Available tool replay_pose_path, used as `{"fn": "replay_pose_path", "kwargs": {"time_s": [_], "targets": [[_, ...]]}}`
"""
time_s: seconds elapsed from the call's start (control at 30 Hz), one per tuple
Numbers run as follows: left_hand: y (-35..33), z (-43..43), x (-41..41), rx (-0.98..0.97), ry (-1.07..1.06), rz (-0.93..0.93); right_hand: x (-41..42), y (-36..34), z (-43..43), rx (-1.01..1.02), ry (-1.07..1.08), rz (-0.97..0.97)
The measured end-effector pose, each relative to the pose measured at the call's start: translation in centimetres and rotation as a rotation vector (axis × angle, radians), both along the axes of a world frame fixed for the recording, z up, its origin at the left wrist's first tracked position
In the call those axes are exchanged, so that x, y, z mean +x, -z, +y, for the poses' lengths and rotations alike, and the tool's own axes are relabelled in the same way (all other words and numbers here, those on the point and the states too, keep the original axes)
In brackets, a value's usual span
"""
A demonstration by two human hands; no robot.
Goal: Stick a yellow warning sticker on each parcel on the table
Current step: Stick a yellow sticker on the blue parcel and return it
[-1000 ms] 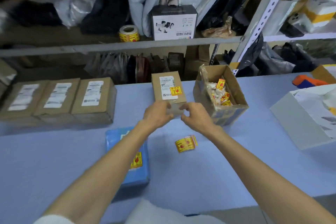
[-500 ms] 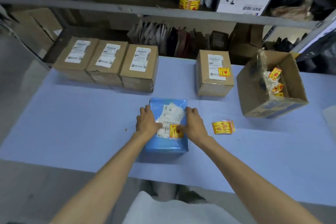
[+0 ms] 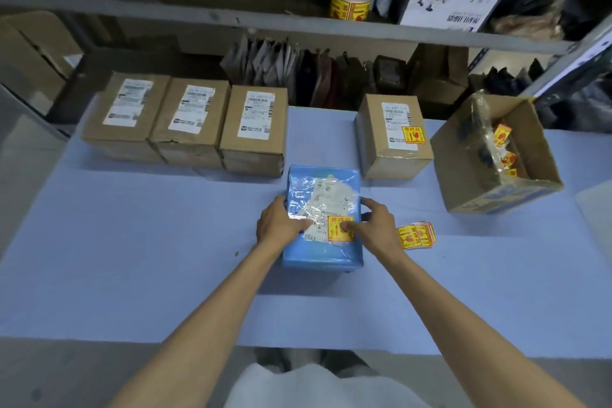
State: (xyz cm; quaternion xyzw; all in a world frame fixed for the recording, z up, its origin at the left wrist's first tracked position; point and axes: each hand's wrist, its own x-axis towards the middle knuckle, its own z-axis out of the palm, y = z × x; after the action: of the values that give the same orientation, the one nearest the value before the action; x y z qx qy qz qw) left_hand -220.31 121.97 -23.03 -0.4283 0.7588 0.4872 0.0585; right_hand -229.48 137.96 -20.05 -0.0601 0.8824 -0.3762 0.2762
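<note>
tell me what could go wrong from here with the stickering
The yellow sticker overlaps the shipping label on the blue parcel; it may cover print. The wrap looks crinkled, so the sticker might lift. Three brown boxes at the left show no sticker and could get missed.
</note>
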Motion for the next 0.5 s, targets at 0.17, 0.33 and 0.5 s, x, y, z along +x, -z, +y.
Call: {"fn": "replay_pose_path", "kwargs": {"time_s": [0.17,0.33,0.5], "targets": [[-2.2,-2.3,-4.0,0.004,-0.002,0.125,-3.5,-0.9,-2.4,-0.039,0.099,0.075],[-2.0,-4.9,-9.3,0.073,-0.042,0.235,-8.3,-1.4,-4.7,-0.13,-0.019,0.093],[-1.7,-6.0,-14.2,-0.098,-0.002,0.198,-12.5,-0.2,-7.0,-0.178,-0.169,0.186]]}}
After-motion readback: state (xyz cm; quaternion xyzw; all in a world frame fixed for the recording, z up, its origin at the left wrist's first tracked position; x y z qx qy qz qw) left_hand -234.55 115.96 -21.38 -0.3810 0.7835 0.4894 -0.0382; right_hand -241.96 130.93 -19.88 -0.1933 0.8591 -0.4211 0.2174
